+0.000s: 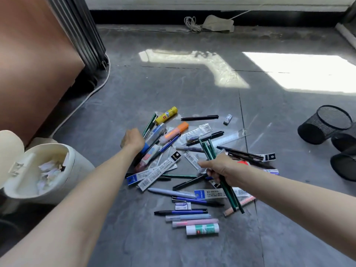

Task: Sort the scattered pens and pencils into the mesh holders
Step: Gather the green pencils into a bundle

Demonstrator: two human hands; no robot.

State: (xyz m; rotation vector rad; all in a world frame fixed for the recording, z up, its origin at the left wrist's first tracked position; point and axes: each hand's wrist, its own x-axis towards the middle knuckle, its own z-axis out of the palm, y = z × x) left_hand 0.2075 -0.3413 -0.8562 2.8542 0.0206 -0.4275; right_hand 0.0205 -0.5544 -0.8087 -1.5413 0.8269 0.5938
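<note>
The pens and pencils [181, 211] lie in a loose heap on the grey floor [173, 89], about midway across it and well short of its far edge under the wall, mixed with barcoded refill packets [159, 171], a clear ruler [229, 138] and a small eraser [227, 119]. The right hand [221, 170] hovers over the right part of the heap with its fingers curled round a bundle of green pencils [208, 149], which juts out above the knuckles and slants down past the wrist toward the near edge of the floor. The left hand [133, 139] reaches over the left part of the heap, its back to the camera and its fingers bent downward. They are hidden, so I cannot tell whether it holds anything. Just beside it lie two more dark green pencils [149, 124], a blue-capped marker [154, 136] and an orange highlighter [174, 132], with a yellow glue stick [166, 115] and a black pen [199, 118] at the far end of the heap. At the near end a pink pen [194, 222] and a white and green glue stick [202, 229] lie side by side. Three black mesh holders [325, 124] lie tipped on their sides toward the right side of the floor, clustered together and well apart from the heap. A cream waste bin [77, 166] with its lid up stands near the floor's left edge, beside a brown cabinet [34, 54].
</note>
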